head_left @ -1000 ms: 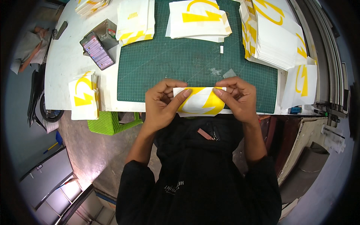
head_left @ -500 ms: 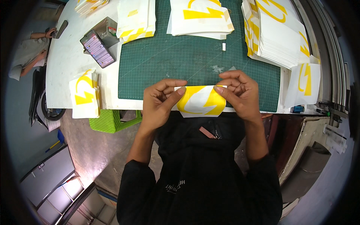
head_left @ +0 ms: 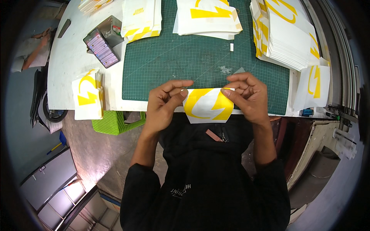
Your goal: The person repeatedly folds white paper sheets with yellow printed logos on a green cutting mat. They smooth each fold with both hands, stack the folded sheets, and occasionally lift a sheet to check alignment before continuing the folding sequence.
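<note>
A white sheet with a yellow curved graphic [head_left: 208, 105] is held at the near edge of the green cutting mat [head_left: 185, 57], above my lap. My left hand [head_left: 163, 104] pinches its upper left corner between thumb and fingers. My right hand [head_left: 248, 96] grips its upper right corner, fingers curled over the top edge. The sheet hangs down from both hands with its printed face up.
Stacks of similar white and yellow sheets lie at the mat's far middle [head_left: 208, 17], far left [head_left: 140, 17], far right [head_left: 289, 34], on the table's left edge [head_left: 88, 94] and right edge [head_left: 316, 84]. A grey case of small items [head_left: 102, 48] sits at the far left. A green basket [head_left: 117, 122] stands below the table.
The sheet has been pulled a little toward me and now hangs lower below the hands. Both hands keep their hold on its upper corners.
</note>
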The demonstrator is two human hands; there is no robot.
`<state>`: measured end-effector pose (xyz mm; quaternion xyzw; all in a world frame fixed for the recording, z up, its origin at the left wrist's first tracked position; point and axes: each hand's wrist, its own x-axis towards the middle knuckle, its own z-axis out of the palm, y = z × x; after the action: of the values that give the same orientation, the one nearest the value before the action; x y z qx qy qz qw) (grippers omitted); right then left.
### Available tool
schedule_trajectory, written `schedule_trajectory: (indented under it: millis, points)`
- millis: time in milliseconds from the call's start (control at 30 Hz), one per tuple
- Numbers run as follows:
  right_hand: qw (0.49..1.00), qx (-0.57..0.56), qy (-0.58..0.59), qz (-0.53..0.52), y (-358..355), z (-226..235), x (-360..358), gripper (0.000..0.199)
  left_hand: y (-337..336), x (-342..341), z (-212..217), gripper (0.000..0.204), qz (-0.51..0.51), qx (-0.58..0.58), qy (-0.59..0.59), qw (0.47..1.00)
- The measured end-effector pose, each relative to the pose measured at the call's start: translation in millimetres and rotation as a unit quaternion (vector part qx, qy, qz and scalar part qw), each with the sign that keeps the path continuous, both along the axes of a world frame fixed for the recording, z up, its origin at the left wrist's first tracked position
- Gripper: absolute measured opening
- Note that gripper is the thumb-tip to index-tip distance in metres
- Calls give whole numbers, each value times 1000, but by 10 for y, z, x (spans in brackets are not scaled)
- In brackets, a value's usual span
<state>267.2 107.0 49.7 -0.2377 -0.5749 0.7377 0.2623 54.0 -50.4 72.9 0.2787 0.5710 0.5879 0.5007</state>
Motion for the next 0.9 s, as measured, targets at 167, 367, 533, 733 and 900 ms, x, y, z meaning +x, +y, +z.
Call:
schedule_trajectory:
  millis: [167,367,533,733,900]
  points:
    - [1000,-5,-3,28,-14,18,-40,31,146,-114,25,20,-73,-32,73,994]
    - [999,8,12,32,-64,42,-81,30,323,-53,166,12,-144,-58,118,981]
    - [999,6,-6,46,-46,-24,-46,31,286,-52,54,11,-127,-54,125,982]
    - [998,8,-12,59,-106,-79,-23,31,253,-49,13,9,-79,-41,92,992]
    - [999,3,-15,47,-130,-20,-54,24,237,-37,20,8,-75,-54,66,994]
